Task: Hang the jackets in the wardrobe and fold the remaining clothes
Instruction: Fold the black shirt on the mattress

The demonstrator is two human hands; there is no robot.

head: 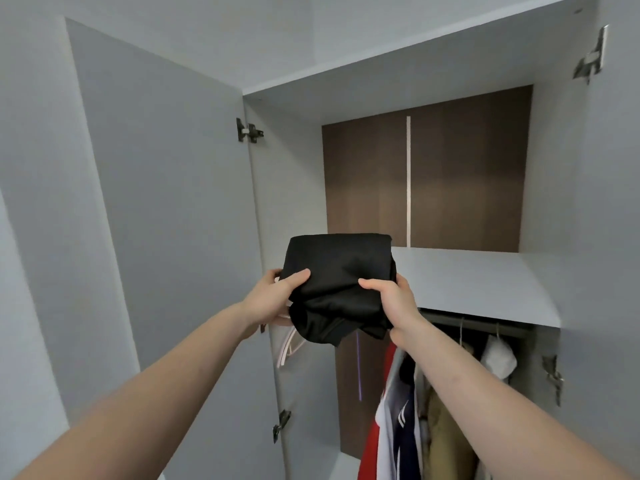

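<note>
- I have a folded black garment raised in front of the open wardrobe, level with the front edge of the upper shelf, and I judge the step in hand is to lay it on that shelf.
- My left hand grips the garment's left side, thumb on top and fingers curled underneath; a pale hanger shows just below that hand, and I cannot tell whether my fingers have it too.
- My right hand pinches the right side the same way, thumb pressed on top, fingers wrapped under the bundle.
- The garment sits between my two hands, its far edge nearest the shelf; a loose fold droops from the near underside.
- To do this well, I should keep both sides level, slide the far edge onto the shelf first, and tuck that drooping fold under so the stack stays flat.
- Below the shelf, hanging clothes fill the rail, so I should lift clear of them, not drag across.
</note>
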